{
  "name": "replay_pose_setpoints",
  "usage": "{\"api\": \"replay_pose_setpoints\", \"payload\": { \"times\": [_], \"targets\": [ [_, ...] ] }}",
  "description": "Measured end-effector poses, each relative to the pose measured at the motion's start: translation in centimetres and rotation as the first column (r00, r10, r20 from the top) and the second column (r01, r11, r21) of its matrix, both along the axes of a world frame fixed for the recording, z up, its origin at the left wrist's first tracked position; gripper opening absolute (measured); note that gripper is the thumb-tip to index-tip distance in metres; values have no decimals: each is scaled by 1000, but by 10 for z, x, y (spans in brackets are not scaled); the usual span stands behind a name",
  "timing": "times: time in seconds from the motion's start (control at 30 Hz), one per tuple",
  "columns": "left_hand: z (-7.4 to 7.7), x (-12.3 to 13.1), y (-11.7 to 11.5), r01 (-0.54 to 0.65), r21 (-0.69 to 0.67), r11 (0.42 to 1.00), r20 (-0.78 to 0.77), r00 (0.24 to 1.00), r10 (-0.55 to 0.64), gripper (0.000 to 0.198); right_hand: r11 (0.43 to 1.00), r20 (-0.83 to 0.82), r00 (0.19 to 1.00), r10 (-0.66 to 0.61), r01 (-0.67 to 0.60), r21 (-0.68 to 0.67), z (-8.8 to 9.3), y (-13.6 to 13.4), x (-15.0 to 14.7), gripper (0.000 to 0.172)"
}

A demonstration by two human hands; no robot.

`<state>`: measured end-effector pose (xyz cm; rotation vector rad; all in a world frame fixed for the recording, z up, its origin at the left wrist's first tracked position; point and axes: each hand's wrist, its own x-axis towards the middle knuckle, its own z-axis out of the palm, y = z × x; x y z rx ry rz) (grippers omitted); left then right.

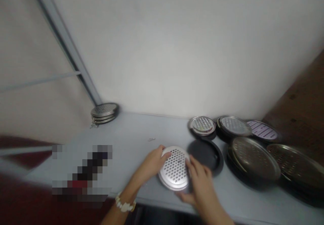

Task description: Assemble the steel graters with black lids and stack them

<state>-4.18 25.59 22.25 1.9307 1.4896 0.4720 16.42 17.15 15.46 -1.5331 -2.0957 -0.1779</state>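
Note:
A round silver perforated metal disc (175, 168) lies tilted near the front edge of a grey-white table (134, 134). My left hand (152, 164) grips the disc's left rim, thumb over the top. My right hand (199, 181) holds its right rim with curled fingers. A beaded bracelet (124, 204) is on my left wrist. Just behind and to the right of the disc lies a black round ring (206, 152).
Several perforated metal discs (253, 157) are piled at the right, some on dark rings. A small stack of discs (104, 113) sits in the far left corner by the wall. A brown wooden surface (303, 107) rises at the right. A pixelated patch covers the left of the table.

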Motion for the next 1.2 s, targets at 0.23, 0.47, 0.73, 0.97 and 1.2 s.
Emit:
{"api": "replay_pose_setpoints", "payload": {
  "times": [0.23,0.47,0.73,0.97,1.2],
  "targets": [
    [1,-7,10,28,-21,999,261,965,-22,40,995,-36,994,99,-99,-14,13,1,15,83],
    [-6,-3,15,-78,-97,992,503,856,116,48,950,-222,927,-301,311,14,24,16,63,45],
    [-12,16,5,16,-246,969,479,871,107,62,984,-401,900,-170,134,-116,22,15,58,45],
    [-6,17,1,40,-155,987,260,966,2,52,979,-607,775,-176,74,-189,23,16,45,42],
    [8,21,-5,58,-134,989,196,980,-31,42,973,-756,625,-194,23,-231,33,11,32,46]
  ]
}}
